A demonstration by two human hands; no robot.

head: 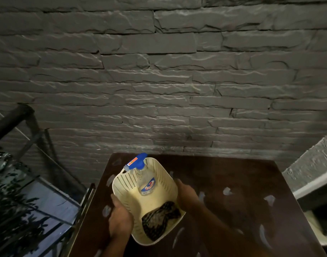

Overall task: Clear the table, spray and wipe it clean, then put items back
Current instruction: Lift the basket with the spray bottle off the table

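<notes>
Table (pixel 233 182) dark brown, against grey stone wall (pixel 159 71).

Single head-worn view, looking forward and steeply down from close above the dark surface (pixel 233 182). Faces a grey stone wall (pixel 159 71) filling the far upper frame; glass shelf (pixel 47 197) at left, pale ledge (pixel 315 173) at right.

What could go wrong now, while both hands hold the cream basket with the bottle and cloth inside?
The clear spray bottle with a blue trigger head leans on the rim of the cream perforated plastic basket, so it might tip out if the basket tilts. The left hand and right hand grip only the sides; the basket may slip. The dark patterned cloth looks safe.
</notes>
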